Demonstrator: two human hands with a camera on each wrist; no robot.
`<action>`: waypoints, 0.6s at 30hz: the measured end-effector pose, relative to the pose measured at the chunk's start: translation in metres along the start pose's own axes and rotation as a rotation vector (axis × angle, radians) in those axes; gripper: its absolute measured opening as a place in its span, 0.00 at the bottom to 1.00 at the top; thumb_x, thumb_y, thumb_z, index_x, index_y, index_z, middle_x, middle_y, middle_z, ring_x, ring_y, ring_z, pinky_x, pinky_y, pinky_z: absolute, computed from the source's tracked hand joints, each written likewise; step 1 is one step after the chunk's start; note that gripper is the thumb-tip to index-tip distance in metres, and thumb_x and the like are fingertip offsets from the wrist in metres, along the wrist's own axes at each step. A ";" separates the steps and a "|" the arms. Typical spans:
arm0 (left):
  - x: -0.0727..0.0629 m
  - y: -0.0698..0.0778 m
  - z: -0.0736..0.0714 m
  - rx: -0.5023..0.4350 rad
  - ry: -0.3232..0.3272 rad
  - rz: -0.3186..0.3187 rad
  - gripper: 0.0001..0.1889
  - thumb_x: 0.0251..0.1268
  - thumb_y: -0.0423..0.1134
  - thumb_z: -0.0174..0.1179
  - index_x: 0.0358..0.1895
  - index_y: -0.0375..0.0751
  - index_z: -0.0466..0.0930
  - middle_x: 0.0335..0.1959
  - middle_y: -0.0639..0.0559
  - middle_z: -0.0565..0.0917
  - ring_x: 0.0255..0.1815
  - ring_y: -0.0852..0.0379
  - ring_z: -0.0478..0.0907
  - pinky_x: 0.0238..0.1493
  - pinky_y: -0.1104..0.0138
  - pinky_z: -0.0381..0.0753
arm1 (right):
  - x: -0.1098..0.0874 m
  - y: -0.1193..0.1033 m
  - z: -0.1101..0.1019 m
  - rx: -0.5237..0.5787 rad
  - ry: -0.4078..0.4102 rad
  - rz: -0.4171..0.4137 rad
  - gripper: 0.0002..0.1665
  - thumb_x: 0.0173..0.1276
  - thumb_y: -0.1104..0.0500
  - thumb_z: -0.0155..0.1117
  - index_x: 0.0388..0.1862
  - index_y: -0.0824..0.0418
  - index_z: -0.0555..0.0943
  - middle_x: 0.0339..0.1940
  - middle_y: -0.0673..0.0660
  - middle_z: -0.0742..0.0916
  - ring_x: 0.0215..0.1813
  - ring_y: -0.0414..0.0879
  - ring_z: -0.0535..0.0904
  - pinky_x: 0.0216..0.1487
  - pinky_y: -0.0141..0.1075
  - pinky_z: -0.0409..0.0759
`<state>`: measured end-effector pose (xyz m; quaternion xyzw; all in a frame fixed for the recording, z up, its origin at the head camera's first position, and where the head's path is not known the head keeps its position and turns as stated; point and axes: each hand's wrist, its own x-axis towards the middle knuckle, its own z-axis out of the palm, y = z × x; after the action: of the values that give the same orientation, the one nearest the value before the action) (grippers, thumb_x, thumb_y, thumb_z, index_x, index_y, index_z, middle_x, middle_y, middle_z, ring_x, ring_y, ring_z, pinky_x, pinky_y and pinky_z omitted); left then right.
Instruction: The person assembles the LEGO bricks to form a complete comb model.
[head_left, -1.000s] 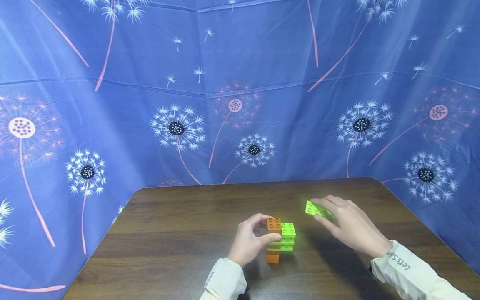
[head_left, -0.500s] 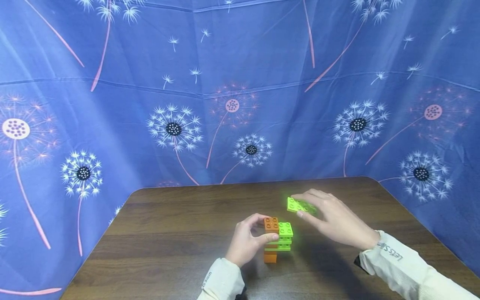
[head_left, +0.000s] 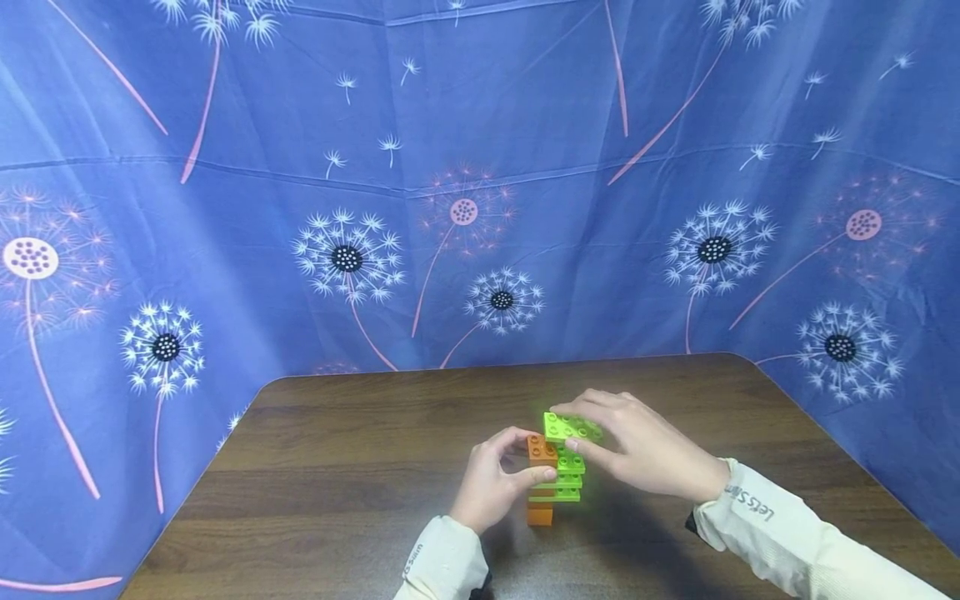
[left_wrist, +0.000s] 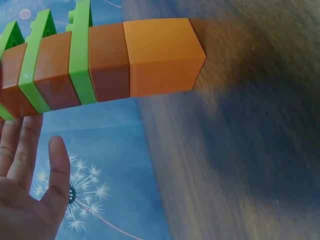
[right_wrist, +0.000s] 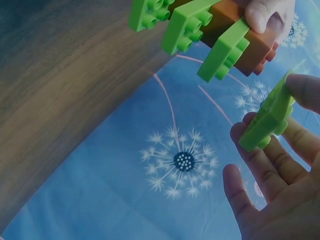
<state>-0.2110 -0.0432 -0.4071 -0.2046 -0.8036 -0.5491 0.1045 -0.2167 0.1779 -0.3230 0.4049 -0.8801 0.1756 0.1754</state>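
A tower of toy building blocks stands upright on the table, with an orange block (left_wrist: 162, 57) at its base. Above that, brown blocks (left_wrist: 109, 62) alternate with thin light-green plates (left_wrist: 82, 55) that stick out to the right. My left hand (head_left: 487, 485) grips the tower near its top, thumb across the front of the topmost brown block (head_left: 542, 450). Between thumb and fingers, my right hand (head_left: 647, 450) pinches a loose green building block plate (right_wrist: 270, 117), studs up. In the right wrist view a gap shows between this plate and the tower's top studs.
The dark wood table (head_left: 337, 467) stretches around the tower, its rounded far edge meeting a blue cloth (head_left: 540, 125) printed with dandelions. Behind and on both sides, this cloth hangs as a backdrop. Shadows of the arms fall on the wood.
My right hand has carried the green plate leftward, from well right of the tower to right by its top block. The left hand keeps its grip on the tower.
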 end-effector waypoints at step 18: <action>0.000 0.000 0.000 -0.007 0.002 -0.008 0.17 0.54 0.39 0.77 0.46 0.42 0.85 0.41 0.52 0.88 0.42 0.60 0.83 0.47 0.64 0.82 | 0.010 -0.007 0.007 0.025 -0.062 -0.087 0.22 0.71 0.51 0.68 0.61 0.54 0.83 0.49 0.43 0.86 0.47 0.40 0.81 0.52 0.49 0.79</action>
<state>-0.2108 -0.0433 -0.4072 -0.2014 -0.8022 -0.5527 0.1023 -0.2188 0.1636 -0.3235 0.4502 -0.8644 0.1659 0.1503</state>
